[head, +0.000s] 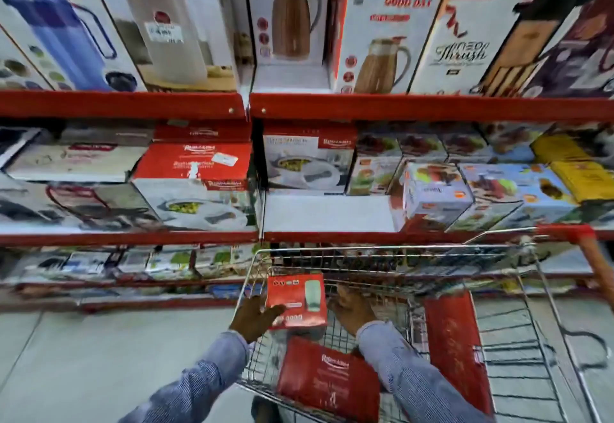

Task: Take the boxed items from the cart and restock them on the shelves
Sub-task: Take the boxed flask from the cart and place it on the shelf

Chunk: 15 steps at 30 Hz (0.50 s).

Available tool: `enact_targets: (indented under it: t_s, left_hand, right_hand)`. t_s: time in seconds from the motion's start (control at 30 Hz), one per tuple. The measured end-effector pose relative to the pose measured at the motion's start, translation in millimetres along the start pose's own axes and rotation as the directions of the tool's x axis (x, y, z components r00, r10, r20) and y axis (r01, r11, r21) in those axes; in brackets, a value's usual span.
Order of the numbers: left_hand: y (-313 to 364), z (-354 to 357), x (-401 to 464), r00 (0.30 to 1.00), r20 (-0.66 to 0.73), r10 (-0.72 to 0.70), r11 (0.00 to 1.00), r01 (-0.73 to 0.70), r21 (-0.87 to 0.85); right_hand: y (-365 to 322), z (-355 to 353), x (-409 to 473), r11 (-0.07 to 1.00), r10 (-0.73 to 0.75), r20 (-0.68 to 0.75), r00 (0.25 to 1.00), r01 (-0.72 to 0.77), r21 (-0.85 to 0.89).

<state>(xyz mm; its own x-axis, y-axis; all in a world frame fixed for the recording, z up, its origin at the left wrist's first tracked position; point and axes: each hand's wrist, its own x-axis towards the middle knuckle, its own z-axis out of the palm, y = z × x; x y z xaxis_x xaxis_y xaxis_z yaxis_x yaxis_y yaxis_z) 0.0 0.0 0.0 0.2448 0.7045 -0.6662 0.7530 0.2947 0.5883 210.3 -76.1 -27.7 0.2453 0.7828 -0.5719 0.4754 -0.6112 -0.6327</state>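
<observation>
Both hands reach into the wire cart, left grip and right grip pressed flat, fingers spread, against opposite sides of a small red box, grasping it above another red box.

You faced red metal shelving with three tiers visible, split by a vertical seam at centre. A bare white shelf board showed on the middle tier. The pale grey tiled floor lay below, evenly lit. Edges blurred.
</observation>
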Motion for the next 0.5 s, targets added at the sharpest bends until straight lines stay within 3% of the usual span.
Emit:
enact_targets:
  t_s: [0.03,0.13,0.33,0.5]
  left_hand:
    - [-5.1,4.0,8.0,0.999,0.012,-0.03,0.994,0.031,-0.1]
    - [-17.4,13.5,20.7,0.985,0.025,-0.169,0.98,0.171,-0.102]
    - [-59.4,45.8,79.7,0.96,0.117,-0.256,0.943,0.275,-0.188]
    - [-27.6,31.3,50.1,0.96,0.084,-0.268,0.874,0.279,-0.398]
  right_hand:
    - [5.6,9.6,8.5,0.997,0.001,0.03,1.0,-0.003,0.076]
    - [8.1,23.7,17.9,0.989,0.146,0.082,0.986,-0.148,0.014]
    - [19.7,48.1,48.7,0.954,0.286,0.138,0.948,-0.295,0.052]
    - [26.3,51.8,56.0,0.921,0.328,0.08,0.941,-0.338,0.193]
